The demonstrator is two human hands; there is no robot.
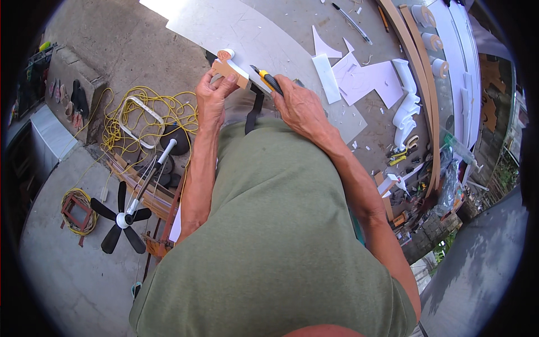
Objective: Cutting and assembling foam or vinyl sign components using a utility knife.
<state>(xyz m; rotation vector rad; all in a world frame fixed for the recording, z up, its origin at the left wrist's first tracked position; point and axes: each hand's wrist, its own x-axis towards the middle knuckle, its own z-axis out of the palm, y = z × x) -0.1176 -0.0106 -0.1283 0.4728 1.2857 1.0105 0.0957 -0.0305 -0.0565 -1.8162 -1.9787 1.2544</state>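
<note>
Piece: tan, pale curved edge [233, 72], held up in the left hand [215, 92] in front of the torso, near side of the table [269, 36]. Left hand clamped on it, thumb on the tan face, fingers mostly hidden behind. A small round disc [225, 54] sits at its upper edge; joined or merely touching, cannot tell.

Cutter [267, 79], yellow and black: in the right hand [300, 104], fist closed round the grip. Blade end directed up and to the left, toward the right end of the piece.

Key relation: piece lies to the left of the right hand, just beyond the blade end. Long axis of piece slopes from upper left down to lower right; cutter slopes much the same way, so the two run roughly parallel, not crossed. Blade appears just beside the piece, apart from it, though depth is hard to judge. Left hand is nearer, being in contact; right hand reaches it only through the cutter.

Elsewhere on table, right: white scraps [364, 78], pen [352, 23], white scroll [405, 106]. All well apart from both hands.
</note>
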